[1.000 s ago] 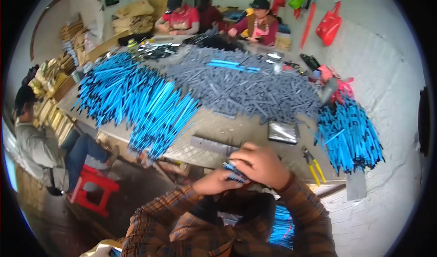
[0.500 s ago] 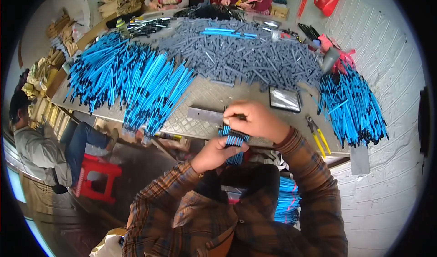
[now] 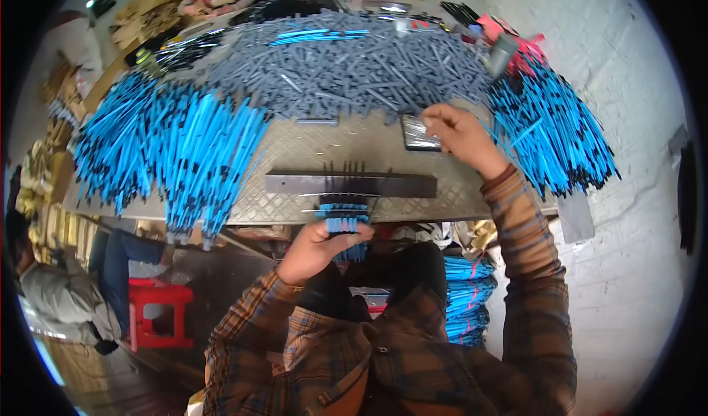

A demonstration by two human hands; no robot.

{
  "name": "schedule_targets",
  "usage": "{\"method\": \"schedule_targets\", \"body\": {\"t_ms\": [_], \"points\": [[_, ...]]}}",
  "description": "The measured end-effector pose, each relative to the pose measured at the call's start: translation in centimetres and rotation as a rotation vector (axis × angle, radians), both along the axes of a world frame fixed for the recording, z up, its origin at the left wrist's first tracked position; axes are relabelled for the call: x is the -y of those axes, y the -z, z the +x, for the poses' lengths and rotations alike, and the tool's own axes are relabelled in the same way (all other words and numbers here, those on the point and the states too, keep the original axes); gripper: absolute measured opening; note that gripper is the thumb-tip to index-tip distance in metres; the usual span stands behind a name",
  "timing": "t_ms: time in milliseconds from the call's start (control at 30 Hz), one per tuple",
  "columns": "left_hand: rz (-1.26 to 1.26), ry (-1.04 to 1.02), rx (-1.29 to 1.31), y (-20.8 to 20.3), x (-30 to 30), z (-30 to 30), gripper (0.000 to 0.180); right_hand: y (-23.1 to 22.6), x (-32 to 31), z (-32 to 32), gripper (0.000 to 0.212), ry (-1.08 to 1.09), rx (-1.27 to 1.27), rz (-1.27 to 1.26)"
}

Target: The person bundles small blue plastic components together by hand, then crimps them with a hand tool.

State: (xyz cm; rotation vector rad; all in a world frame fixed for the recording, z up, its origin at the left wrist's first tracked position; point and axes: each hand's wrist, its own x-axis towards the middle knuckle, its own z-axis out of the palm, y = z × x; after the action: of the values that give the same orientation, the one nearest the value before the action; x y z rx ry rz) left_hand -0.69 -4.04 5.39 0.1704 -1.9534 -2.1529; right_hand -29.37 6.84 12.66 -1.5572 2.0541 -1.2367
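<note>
My left hand (image 3: 313, 250) is closed around a bundle of blue sticks with black ends (image 3: 342, 225) at the table's front edge. Thin dark tips point up from the bundle against a flat grey metal bar (image 3: 398, 185), and fine thin rods lie crosswise over it. My right hand (image 3: 466, 137) is up and to the right, its fingers pinched at the edge of a small black tray (image 3: 417, 141) of thin shiny pieces. I cannot make out what, if anything, is in that pinch.
A broad heap of grey pieces (image 3: 346, 69) covers the table's middle. Blue sticks are piled at left (image 3: 162, 143) and right (image 3: 553, 125). A grey cup (image 3: 504, 53) stands near the right pile. A person sits at left by a red stool (image 3: 158, 309); others work across the table.
My right hand has left the bundle and moved up and right to the black tray. The left hand keeps its hold on the sticks. The whole view has shifted.
</note>
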Motion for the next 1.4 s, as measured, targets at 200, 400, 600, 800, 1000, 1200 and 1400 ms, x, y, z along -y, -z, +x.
{"method": "schedule_targets", "body": {"t_ms": [200,400,600,800,1000,1200,1400], "points": [[0.097,-0.01,0.044,-0.4,0.5,-0.3,0.019,5.3,-0.3,-6.9,0.015,0.04,-0.527,0.131],[0.087,-0.029,0.041,-0.9,0.4,0.5,0.018,7.9,1.3,-6.8,0.012,0.146,-0.808,0.344],[0.113,-0.05,0.048,-0.3,-0.1,0.9,0.019,6.5,0.7,-6.3,0.011,0.09,-0.674,0.253],[0.086,-0.035,0.071,-0.3,-0.2,0.4,0.02,6.5,0.5,-6.6,0.014,0.128,-0.635,0.162],[0.138,-0.074,0.043,-0.3,-0.2,-0.1,0.017,6.5,0.8,-7.2,0.011,0.113,-0.567,0.118],[0.133,-0.081,0.04,-0.1,-0.5,-0.5,0.017,6.6,-0.4,-6.9,0.008,0.169,-0.581,0.065],[0.137,-0.095,0.02,-0.2,-0.3,-0.4,0.017,5.8,-1.1,-5.2,0.004,0.092,-0.692,0.009]]}}
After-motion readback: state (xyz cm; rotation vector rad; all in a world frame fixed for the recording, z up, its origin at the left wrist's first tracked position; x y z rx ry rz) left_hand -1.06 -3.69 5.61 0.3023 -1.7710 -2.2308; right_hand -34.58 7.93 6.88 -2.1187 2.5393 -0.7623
